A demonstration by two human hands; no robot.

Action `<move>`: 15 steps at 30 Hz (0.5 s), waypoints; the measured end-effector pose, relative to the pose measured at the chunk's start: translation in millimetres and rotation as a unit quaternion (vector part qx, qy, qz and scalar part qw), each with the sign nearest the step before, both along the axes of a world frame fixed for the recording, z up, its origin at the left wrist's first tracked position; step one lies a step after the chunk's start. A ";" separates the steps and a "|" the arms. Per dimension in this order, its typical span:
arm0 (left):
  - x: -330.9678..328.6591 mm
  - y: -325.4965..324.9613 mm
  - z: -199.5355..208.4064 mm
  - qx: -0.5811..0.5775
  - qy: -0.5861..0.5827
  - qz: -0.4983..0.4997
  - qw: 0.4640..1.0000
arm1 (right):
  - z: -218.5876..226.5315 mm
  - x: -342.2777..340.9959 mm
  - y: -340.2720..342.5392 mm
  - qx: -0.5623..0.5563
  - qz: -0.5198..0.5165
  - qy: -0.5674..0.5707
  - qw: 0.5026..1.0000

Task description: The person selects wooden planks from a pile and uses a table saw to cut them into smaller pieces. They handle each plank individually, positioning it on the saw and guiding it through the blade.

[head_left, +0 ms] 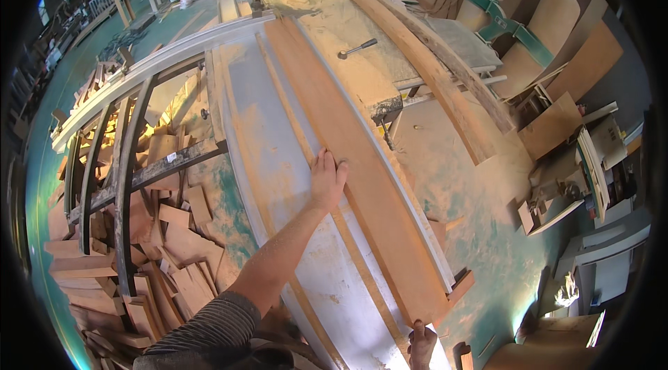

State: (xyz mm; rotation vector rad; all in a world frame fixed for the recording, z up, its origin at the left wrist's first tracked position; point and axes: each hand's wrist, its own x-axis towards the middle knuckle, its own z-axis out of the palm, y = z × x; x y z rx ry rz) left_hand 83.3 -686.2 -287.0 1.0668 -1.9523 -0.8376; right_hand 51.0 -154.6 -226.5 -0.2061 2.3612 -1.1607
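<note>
A long reddish-brown wooden board (348,140) lies flat on a pale metal machine table (271,140), running away from me along a narrow metal edge on its right. My left hand (328,181) reaches over the table and rests on the board's left edge about midway, fingers stretched forward. At the near end, my right hand (421,347) is closed around the board's end corner, thumb uppermost; its lower fingers are partly hidden. Sawdust streaks the metal surface beside the board.
Left of the table, a metal frame (125,161) stands over a heap of wood offcuts (181,238). Beyond the board sits a dusty machine top with a lever handle (358,48). Two long planks (431,85) lean there. Dust-collector bags (550,22) stand at far right.
</note>
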 end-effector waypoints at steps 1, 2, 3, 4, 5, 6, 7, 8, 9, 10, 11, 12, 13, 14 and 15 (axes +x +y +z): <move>-2.8 -1.5 1.6 0.001 0.007 0.001 1.000 | 2.6 -1.7 -10.2 -0.006 -0.018 -0.005 1.000; -4.1 -2.1 3.0 0.003 0.015 0.001 1.000 | 9.4 -3.2 -19.7 0.001 -0.032 -0.026 0.999; -4.2 -3.9 4.5 0.004 0.021 0.003 1.000 | 20.9 -3.9 -30.3 0.009 -0.043 -0.049 0.998; -2.7 -3.6 4.8 0.003 0.026 -0.001 1.000 | 30.6 -0.7 -35.5 0.022 -0.058 -0.075 0.995; -2.3 -6.1 5.9 0.002 0.031 -0.005 1.000 | 34.5 0.0 -38.3 0.035 -0.072 -0.102 0.992; -0.9 -6.4 4.9 0.003 0.036 -0.009 0.999 | 31.5 -1.3 -36.8 0.010 -0.075 -0.101 0.992; 0.3 -7.0 0.8 -0.002 0.027 -0.003 1.000 | 29.3 -0.6 -36.3 0.010 -0.075 -0.102 0.992; 1.7 -8.0 -3.1 -0.007 0.017 0.003 1.000 | 27.4 0.7 -36.0 0.009 -0.075 -0.103 0.992; 0.3 -9.4 -0.9 -0.014 0.011 0.010 1.000 | 25.6 -0.3 -36.0 0.007 -0.074 -0.101 0.992; 0.4 -9.7 0.9 -0.013 0.012 0.003 1.000 | 25.1 0.8 -35.9 0.014 -0.078 -0.106 0.991; 1.5 -9.5 2.6 -0.013 0.014 -0.005 1.000 | 25.5 0.8 -37.6 0.012 -0.073 -0.101 0.992; 4.7 -9.2 5.3 -0.012 0.014 -0.012 1.000 | 29.4 2.2 -43.1 0.012 -0.068 -0.098 0.993; 5.7 -10.5 5.2 -0.023 0.025 -0.007 0.999 | 30.9 3.4 -45.8 0.011 -0.063 -0.095 0.993; 6.0 -11.9 5.7 -0.035 0.035 -0.002 0.999 | 27.2 4.1 -44.6 0.014 -0.054 -0.087 0.995; 6.0 -13.1 6.7 -0.046 0.046 0.002 0.998 | 22.5 4.1 -43.0 0.016 -0.045 -0.080 0.996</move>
